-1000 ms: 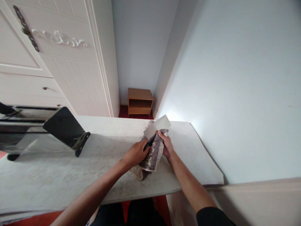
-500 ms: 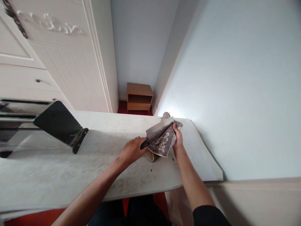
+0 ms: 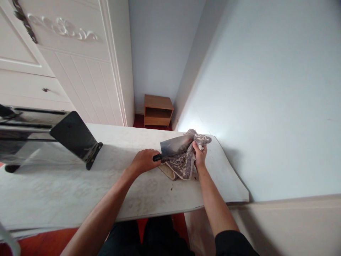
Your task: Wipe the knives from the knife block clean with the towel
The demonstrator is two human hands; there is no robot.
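Note:
My left hand (image 3: 145, 160) is closed around the black handle of a cleaver (image 3: 176, 145). The broad metal blade points right, its flat face turned up towards me. A patterned grey-brown and cream cloth (image 3: 183, 165) lies bunched beneath and beside the blade. My right hand (image 3: 199, 154) grips a fold of this cloth near the blade's far end, thumb on top. Part of the cloth sticks out to the right past my fingers. The fingers under the cloth are hidden.
Both hands are over a stained white tabletop (image 3: 128, 199) with small dark bits on it. A black metal rack (image 3: 76, 138) stands at the left. The wall (image 3: 266, 106) rises close on the right; a white cabinet (image 3: 80, 71) and small wooden stand (image 3: 159, 110) are beyond.
My left hand and the cleaver have moved slightly left, and the blade lies flatter. The cloth in my right hand has shifted, with more of it showing at the right. The view has shifted slightly.

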